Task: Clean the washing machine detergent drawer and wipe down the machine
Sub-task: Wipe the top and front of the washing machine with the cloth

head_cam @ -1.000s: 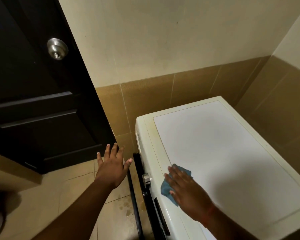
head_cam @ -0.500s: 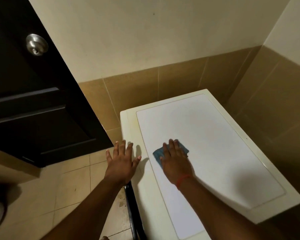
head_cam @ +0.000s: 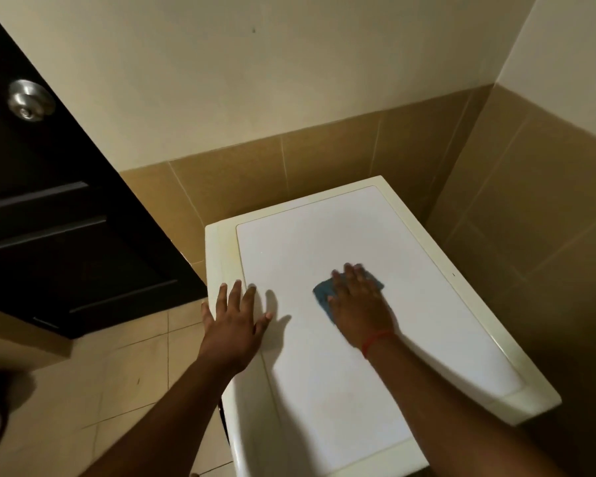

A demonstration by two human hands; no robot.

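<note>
your right hand [head_cam: 360, 302] lies flat on the blue cloth [head_cam: 320, 292], fingers straight and together, pressing it onto the white top of the washer [head_cam: 427, 304]; the cloth shows at the left of your hand and past the fingertips, and the hand is a little blurred. a red band [head_cam: 375, 340] circles that wrist. your left hand [head_cam: 233, 320] is spread wide with straight fingers at the washer's left edge, holding nothing; whether it touches the top or hangs just over it, you cannot tell. the washer stands in the corner, against the tan tiled wall [head_cam: 324, 160] behind and just beside the wall on the right. the detergent drawer is not in sight, and no container, label or writing can be read. at the left is a dark door [head_cam: 49, 235] with a round metal knob [head_cam: 31, 99], over a pale tiled floor [head_cam: 117, 373]
</note>
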